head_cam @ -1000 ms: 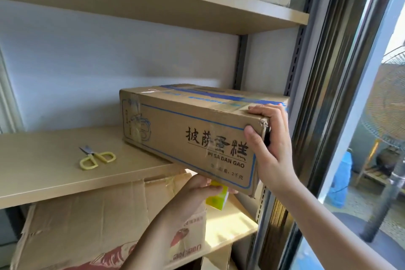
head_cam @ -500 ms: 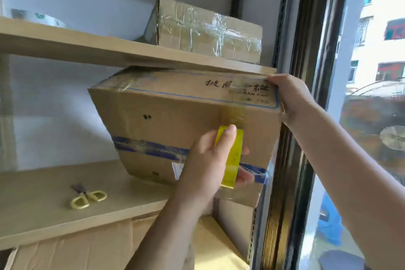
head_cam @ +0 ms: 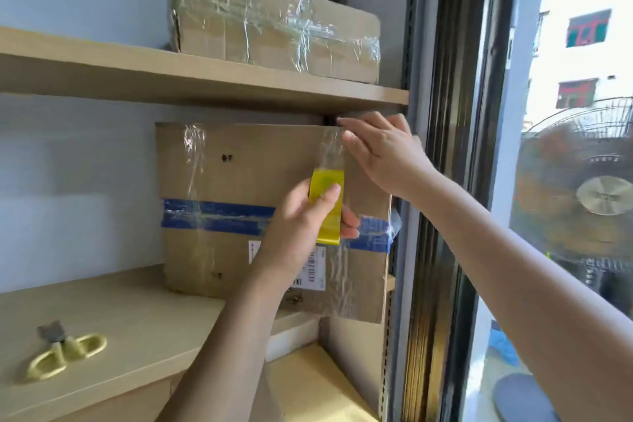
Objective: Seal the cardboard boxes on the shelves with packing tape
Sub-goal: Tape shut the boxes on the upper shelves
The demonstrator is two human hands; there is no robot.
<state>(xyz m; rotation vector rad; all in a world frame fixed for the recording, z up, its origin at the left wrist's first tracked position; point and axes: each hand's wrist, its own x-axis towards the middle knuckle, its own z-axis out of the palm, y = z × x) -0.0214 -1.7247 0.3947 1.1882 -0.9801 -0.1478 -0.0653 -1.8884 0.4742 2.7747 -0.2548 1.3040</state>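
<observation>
A cardboard box (head_cam: 246, 181) is seen at the centre of the frame, stood on its edge on the middle shelf (head_cam: 137, 329) with its broad face turned to the camera and its top edge close under the upper shelf (head_cam: 205, 79). A blue band and strips of clear tape are visible across that face, and a white label is partly hidden near its lower middle. A roll of packing tape (head_cam: 327, 205), yellowish in colour, is gripped by the left hand (head_cam: 301, 226) at the centre of the frame, the fingers being closed round the roll with the thumb laid on its outer face. A clear strip of tape is drawn upward from the roll to the top edge of the box. There the strip is pressed down by the right hand (head_cam: 383, 154), whose fingers are held nearly flat and extended, with nothing grasped. A second box (head_cam: 274, 17), already wrapped in clear tape, is seen on the upper shelf at the top centre. Yellow-handled scissors (head_cam: 61, 349) are seen lying at the lower left on the middle shelf, well apart from the box.
</observation>
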